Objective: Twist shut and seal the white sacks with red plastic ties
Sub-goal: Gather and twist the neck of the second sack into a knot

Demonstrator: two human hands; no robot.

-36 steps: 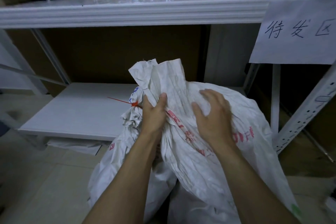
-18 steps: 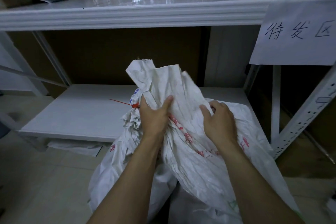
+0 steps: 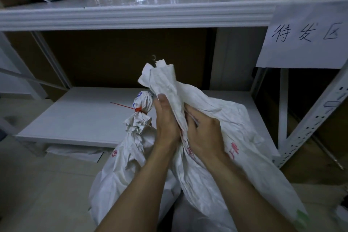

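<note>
Two white woven sacks stand on the floor in front of me. The left sack (image 3: 120, 167) has its neck twisted and bound by a red plastic tie (image 3: 138, 109) whose tail sticks out to the left. The right sack (image 3: 235, 137) carries red print, and its top (image 3: 163, 81) is gathered into a narrow upright bunch. My left hand (image 3: 165, 118) grips that bunch from the left, thumb pointing up. My right hand (image 3: 204, 132) grips it from the right, fingers curled into the folds. No loose tie shows in either hand.
A white metal rack stands behind the sacks, with a low shelf (image 3: 79, 115) and an upper shelf (image 3: 131, 15) bearing taped cartons. A handwritten paper sign (image 3: 305, 36) hangs at right beside a perforated upright (image 3: 316, 117). Tiled floor (image 3: 37, 184) lies to the left.
My right hand slid left off the sack's bulging side onto its neck, meeting the left hand. The sack's wide open top has been gathered into a narrow bunch.
</note>
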